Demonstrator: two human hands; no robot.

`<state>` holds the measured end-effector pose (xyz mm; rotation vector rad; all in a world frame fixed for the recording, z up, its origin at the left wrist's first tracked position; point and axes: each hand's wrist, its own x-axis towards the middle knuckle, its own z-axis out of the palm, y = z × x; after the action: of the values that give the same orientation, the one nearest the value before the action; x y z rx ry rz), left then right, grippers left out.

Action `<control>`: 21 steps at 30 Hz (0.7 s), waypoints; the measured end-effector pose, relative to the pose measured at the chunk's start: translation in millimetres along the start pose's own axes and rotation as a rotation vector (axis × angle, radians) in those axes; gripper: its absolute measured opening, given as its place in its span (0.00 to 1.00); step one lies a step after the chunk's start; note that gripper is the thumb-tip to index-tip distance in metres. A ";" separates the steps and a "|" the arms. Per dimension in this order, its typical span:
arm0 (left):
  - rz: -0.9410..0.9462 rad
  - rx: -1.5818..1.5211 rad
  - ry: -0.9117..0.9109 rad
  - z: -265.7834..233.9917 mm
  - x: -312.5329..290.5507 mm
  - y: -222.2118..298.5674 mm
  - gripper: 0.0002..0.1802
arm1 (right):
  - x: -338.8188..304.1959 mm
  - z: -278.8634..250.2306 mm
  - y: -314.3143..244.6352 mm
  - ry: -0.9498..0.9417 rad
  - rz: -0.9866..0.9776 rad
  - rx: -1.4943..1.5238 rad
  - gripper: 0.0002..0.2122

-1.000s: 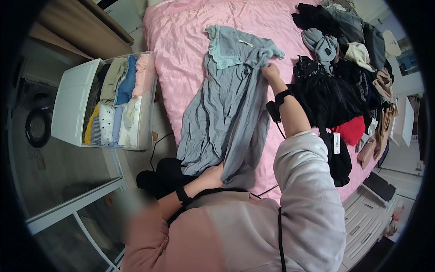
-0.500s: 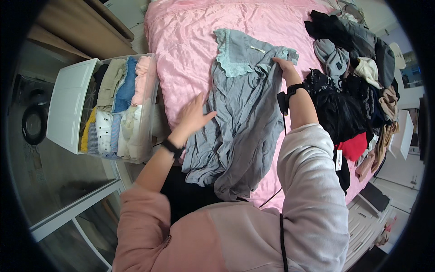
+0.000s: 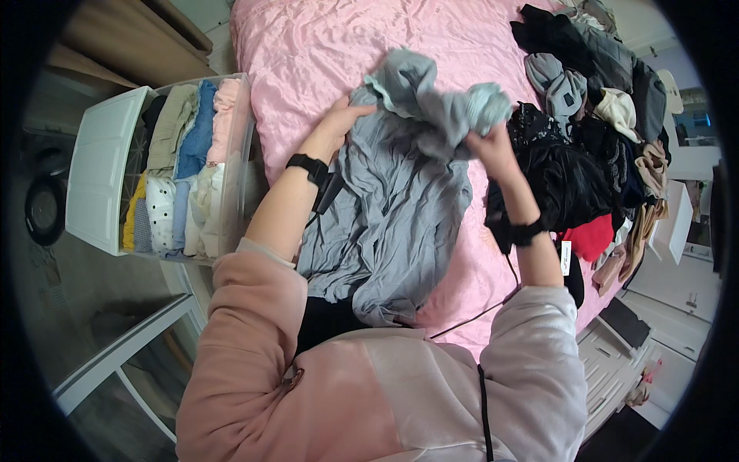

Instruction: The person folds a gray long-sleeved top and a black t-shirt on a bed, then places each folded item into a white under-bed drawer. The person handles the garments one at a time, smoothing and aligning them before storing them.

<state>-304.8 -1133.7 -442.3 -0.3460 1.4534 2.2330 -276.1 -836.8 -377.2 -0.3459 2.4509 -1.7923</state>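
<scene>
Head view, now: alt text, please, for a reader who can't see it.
A person's right hand holds the bunched, pale-trimmed top of a wrinkled grey garment on a pink bedspread, with the left hand at the garment's left edge. An open bin of folded clothes stands at left; a pile of mixed clothes lies right.

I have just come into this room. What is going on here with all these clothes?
A person is handling a grey garment with pale green trim over a pink bedspread. The right hand grips its bunched upper end; the left hand is at its left edge, the grip unclear. A heap of clothes lies to the right, and an open clear box of folded clothes stands to the left.
</scene>
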 end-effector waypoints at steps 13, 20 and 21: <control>1.036 1.550 0.091 34.6 -26.5 9.5 0.36 | -110.5 35.5 2.2 -0.229 -0.263 -0.888 0.36; 0.831 2.618 -0.218 111.0 15.3 33.9 0.07 | -90.5 33.8 10.6 -0.177 -0.289 -0.725 0.11; 0.830 2.426 -0.005 104.9 14.0 42.1 0.06 | -85.5 25.4 11.3 -0.064 -0.296 -0.671 0.09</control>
<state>-334.3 -1049.5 -371.6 1.1002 3.0412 -0.5836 -189.5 -837.3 -401.3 -0.8285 3.0060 -0.9348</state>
